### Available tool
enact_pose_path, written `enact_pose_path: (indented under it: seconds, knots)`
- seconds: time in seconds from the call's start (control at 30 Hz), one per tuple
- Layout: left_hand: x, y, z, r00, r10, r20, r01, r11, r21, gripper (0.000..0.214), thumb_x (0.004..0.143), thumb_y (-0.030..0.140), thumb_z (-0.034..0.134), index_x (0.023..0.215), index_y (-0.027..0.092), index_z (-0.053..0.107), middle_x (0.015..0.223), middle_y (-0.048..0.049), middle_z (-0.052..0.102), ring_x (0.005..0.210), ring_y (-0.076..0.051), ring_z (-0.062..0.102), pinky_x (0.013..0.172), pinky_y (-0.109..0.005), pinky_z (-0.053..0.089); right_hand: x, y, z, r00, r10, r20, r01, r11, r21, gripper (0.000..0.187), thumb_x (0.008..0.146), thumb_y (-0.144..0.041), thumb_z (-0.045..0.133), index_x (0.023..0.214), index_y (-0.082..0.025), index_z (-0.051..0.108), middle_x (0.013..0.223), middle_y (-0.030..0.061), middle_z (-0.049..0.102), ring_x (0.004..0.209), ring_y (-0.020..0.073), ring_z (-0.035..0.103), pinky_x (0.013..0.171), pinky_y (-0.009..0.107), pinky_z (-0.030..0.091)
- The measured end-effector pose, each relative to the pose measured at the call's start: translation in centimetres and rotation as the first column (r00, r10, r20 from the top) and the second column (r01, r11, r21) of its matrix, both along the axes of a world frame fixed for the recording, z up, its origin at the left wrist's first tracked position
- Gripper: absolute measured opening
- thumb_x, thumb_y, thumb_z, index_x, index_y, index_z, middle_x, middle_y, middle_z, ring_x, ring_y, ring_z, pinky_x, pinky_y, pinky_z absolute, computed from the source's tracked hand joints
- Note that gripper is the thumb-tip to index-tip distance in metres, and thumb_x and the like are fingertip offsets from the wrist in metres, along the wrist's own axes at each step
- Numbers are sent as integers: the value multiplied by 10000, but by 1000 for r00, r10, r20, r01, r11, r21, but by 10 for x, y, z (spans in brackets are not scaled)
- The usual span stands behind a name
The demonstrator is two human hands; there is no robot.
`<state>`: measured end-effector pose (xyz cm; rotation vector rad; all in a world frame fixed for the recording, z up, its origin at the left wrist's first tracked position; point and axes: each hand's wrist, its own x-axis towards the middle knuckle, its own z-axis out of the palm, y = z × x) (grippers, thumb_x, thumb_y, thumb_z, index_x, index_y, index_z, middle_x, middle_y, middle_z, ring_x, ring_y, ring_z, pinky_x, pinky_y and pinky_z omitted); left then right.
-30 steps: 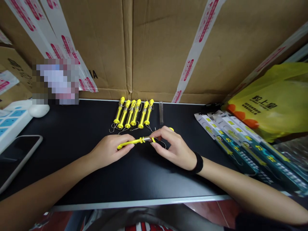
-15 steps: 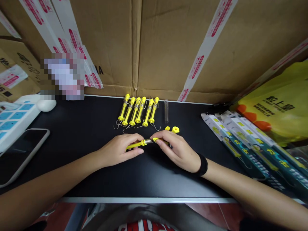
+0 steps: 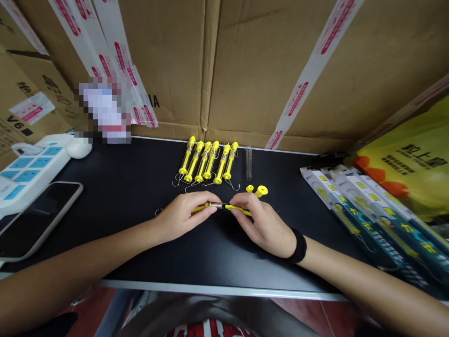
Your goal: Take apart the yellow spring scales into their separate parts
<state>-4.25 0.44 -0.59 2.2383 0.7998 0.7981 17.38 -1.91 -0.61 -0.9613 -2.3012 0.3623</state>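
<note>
Left hand (image 3: 180,213): metal spring (image 3: 216,205) between fingertips (image 3: 212,210).

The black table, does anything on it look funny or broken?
Nothing looks broken or spilled. A clear tube and two yellow pieces lie loose beyond the right hand, a bit odd because the six hooked yellow tools look put together.

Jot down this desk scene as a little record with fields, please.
Left hand: holding yellow rod with metal spring at its end
Right hand: holding yellow strip; black wristband
Behind hands: six yellow hooked tools, clear tube, two small yellow pieces
Person's left: phone, white power strip
Person's right: packaged items, yellow bag
Backdrop: cardboard
</note>
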Motion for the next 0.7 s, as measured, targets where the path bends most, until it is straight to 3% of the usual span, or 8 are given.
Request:
enact_pose_path:
  seconds: [0.37, 0.7]
  knots:
    - [-3, -1, -1, 1000, -16, -19, 17, 997, 79, 126, 875, 237, 512, 957, 171, 582, 893, -14, 598, 823, -99, 563, 750, -208, 436, -1, -4, 4, 998, 44, -54, -55, 971, -233, 71, 918, -181, 400, 978, -210, 377, 739, -17, 533, 619, 99, 498, 590, 222, 391]
    - [-4, -3, -4, 994, -54, -98, 69, 985, 155, 98, 885, 227, 463, 898, 168, 541, 868, -27, 556, 742, -100, 525, 640, -201, 423, -4, -4, 2, 999, 38, 15, -33, 975, -222, 31, 908, -234, 428, 907, -204, 419, 701, -16, 529, 567, 98, 464, 535, 222, 359]
